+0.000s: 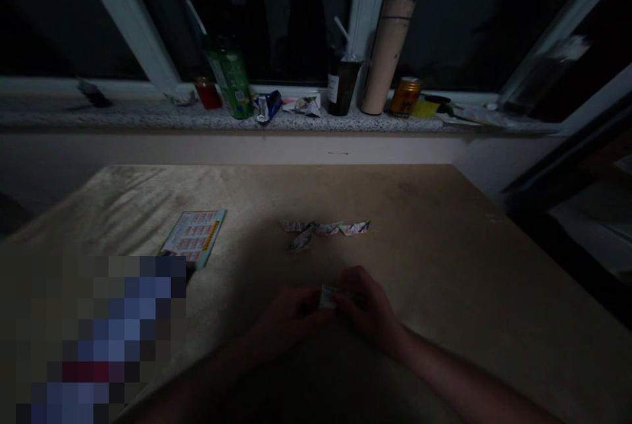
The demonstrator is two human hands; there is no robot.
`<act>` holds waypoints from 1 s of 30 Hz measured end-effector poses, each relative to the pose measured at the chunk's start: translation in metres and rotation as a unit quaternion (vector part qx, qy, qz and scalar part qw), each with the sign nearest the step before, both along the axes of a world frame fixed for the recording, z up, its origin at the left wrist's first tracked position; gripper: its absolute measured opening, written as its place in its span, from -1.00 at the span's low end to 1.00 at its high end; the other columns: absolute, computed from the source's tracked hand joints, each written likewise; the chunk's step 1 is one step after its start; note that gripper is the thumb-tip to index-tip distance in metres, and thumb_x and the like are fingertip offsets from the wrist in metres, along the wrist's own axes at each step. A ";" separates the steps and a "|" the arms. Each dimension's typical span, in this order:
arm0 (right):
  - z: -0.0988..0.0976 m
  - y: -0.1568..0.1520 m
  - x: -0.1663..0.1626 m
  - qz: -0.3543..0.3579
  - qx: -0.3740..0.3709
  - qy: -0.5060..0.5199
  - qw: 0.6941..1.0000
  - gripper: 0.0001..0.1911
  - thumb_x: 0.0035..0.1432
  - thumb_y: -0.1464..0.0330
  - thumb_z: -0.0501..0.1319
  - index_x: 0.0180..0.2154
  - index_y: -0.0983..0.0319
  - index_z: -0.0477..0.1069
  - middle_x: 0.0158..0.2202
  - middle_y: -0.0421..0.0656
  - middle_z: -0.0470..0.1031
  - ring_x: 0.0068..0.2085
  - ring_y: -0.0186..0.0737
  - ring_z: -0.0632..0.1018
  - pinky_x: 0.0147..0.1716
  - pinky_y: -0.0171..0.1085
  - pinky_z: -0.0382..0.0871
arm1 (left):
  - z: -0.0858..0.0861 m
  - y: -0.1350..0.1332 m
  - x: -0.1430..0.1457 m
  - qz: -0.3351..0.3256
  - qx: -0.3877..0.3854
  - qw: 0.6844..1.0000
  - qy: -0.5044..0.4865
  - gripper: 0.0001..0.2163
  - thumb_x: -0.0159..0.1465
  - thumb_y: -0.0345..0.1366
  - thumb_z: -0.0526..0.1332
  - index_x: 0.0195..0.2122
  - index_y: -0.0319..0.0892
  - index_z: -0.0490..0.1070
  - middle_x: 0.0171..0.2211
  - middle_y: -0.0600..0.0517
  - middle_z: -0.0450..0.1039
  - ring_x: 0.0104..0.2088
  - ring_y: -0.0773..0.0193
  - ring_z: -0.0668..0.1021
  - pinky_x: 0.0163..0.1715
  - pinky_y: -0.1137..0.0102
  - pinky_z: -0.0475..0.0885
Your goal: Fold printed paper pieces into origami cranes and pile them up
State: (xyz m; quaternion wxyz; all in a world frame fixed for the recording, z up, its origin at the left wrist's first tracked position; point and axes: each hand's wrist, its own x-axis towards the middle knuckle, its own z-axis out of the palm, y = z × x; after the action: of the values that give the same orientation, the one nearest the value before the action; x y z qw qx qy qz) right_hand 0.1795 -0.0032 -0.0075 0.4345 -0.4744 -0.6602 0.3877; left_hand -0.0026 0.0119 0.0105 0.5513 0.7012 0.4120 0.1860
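In dim light my left hand [289, 318] and my right hand [370, 309] meet over the near middle of a tan table [434, 259]. Between their fingertips they pinch a small pale piece of paper [327, 295]. Farther out on the table lie several small folded patterned papers [323, 230] in a short row, apart from my hands. A printed sheet with orange blocks [195, 234] lies flat to the left.
A stone windowsill [148, 118] behind the table carries a green bottle [231, 78], a red can [207, 93], wrappers [269, 106], a dark cup with a straw [342, 85], a tall beige tumbler [388, 52] and a gold can [405, 96]. A blurred patch covers the lower left.
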 end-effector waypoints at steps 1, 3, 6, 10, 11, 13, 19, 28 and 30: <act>0.000 0.000 0.000 0.000 -0.004 0.009 1.000 -0.86 0.09 0.32 0.17 -0.31 0.19 0.22 -0.46 -0.22 0.35 -0.43 -0.30 0.43 -0.48 -0.37 0.31 | 0.000 0.000 0.001 0.006 -0.004 1.000 0.001 -0.73 0.20 -0.14 0.15 -0.24 -0.23 0.46 -0.38 0.06 0.50 -0.36 0.22 0.49 -0.36 0.46 0.33; 0.000 0.000 -0.001 0.003 -0.013 0.022 1.000 -0.84 0.09 0.32 0.17 -0.27 0.19 0.22 -0.45 -0.23 0.36 -0.42 -0.30 0.44 -0.46 -0.37 0.31 | 0.000 0.000 0.003 0.016 -0.009 1.000 -0.008 -0.76 0.22 -0.17 0.13 -0.26 -0.23 0.46 -0.38 0.06 0.50 -0.35 0.23 0.49 -0.35 0.46 0.33; 0.001 0.001 0.000 0.007 -0.019 0.018 1.000 -0.84 0.11 0.32 0.16 -0.26 0.20 0.22 -0.43 -0.22 0.36 -0.41 -0.30 0.43 -0.46 -0.37 0.30 | 0.000 0.001 0.003 0.031 -0.015 0.999 -0.020 -0.80 0.22 -0.21 0.14 -0.28 -0.22 0.46 -0.38 0.07 0.50 -0.34 0.24 0.50 -0.33 0.46 0.33; 0.000 0.003 0.001 0.045 0.004 -0.057 0.997 -0.85 0.16 0.29 0.10 -0.39 0.23 0.30 -0.49 -0.22 0.35 -0.46 -0.32 0.37 -0.49 -0.38 0.22 | -0.004 0.002 0.001 0.043 0.002 0.999 -0.009 -0.80 0.22 -0.20 0.13 -0.35 -0.21 0.44 -0.41 0.08 0.47 -0.37 0.26 0.48 -0.37 0.47 0.33; 0.000 0.004 0.002 0.058 0.011 -0.075 0.995 -0.79 0.19 0.28 0.08 -0.45 0.24 0.30 -0.52 -0.24 0.33 -0.48 -0.33 0.35 -0.50 -0.38 0.19 | -0.004 0.003 0.000 0.045 0.008 0.999 -0.004 -0.80 0.22 -0.20 0.13 -0.38 -0.21 0.43 -0.44 0.09 0.46 -0.39 0.26 0.47 -0.39 0.47 0.32; 0.000 0.005 0.002 0.076 0.020 -0.093 0.993 -0.69 0.23 0.26 0.02 -0.52 0.25 0.30 -0.57 -0.25 0.30 -0.51 -0.35 0.32 -0.51 -0.37 0.15 | -0.003 0.003 0.000 0.047 0.015 0.999 0.003 -0.81 0.21 -0.20 0.14 -0.42 -0.21 0.42 -0.47 0.10 0.44 -0.41 0.28 0.46 -0.40 0.48 0.31; 0.002 0.004 0.001 0.080 0.022 -0.081 0.993 -0.59 0.27 0.22 -0.07 -0.57 0.24 0.24 -0.59 -0.25 0.27 -0.53 -0.35 0.28 -0.51 -0.37 0.14 | 0.002 0.002 0.004 0.042 0.006 0.999 0.016 -0.74 0.24 -0.14 0.09 -0.38 -0.23 0.43 -0.47 0.09 0.43 -0.41 0.27 0.45 -0.42 0.47 0.29; 0.002 0.006 0.001 0.076 -0.025 -0.023 0.997 -0.55 0.23 0.15 -0.04 -0.62 0.25 0.18 -0.64 -0.29 0.11 -0.57 -0.40 0.17 -0.58 -0.39 0.06 | 0.000 0.000 0.003 0.024 0.044 0.998 0.036 -0.64 0.29 -0.12 -0.01 -0.50 -0.21 0.43 -0.57 0.11 0.43 -0.50 0.31 0.46 -0.44 0.51 0.27; 0.003 0.005 0.000 0.070 -0.038 -0.013 0.997 -0.54 0.22 0.14 -0.04 -0.62 0.26 0.19 -0.64 -0.29 0.11 -0.57 -0.40 0.16 -0.58 -0.40 0.05 | 0.000 0.000 0.004 0.027 0.037 0.999 0.026 -0.62 0.30 -0.13 -0.04 -0.50 -0.20 0.42 -0.60 0.11 0.44 -0.52 0.30 0.47 -0.44 0.51 0.28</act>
State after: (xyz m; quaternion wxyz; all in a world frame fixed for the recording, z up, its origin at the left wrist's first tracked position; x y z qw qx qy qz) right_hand 0.1796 0.0017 -0.0046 0.3796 -0.4477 -0.6824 0.4357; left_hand 0.0009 0.0116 0.0103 0.5086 0.7143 0.4382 0.1976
